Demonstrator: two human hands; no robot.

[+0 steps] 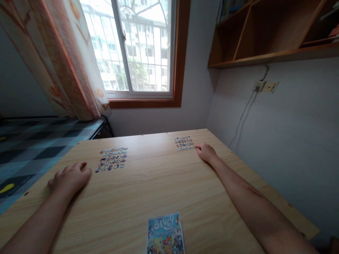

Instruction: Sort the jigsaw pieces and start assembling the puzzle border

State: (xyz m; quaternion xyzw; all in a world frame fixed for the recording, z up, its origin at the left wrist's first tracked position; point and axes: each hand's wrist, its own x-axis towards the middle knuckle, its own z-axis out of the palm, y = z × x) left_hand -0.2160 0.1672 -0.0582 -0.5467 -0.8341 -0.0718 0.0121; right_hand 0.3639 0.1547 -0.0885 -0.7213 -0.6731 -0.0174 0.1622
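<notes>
The left hand [69, 178] is laid on the table [143, 187], fingers loosely bent and thumb apart, with nothing visibly gripped; its underside is hidden. The right hand [206, 152] is extended to the end of the nearest row of the right pieces [184, 144], at the far edge; whether a piece is pinched cannot be told. The left pieces [113, 159] are laid out in rows just beyond the left hand. Rows could be knocked askew if the right fingertips were dragged sideways, or if the left hand were swept inward. The picture card [165, 234] is set well apart, near the person.
</notes>
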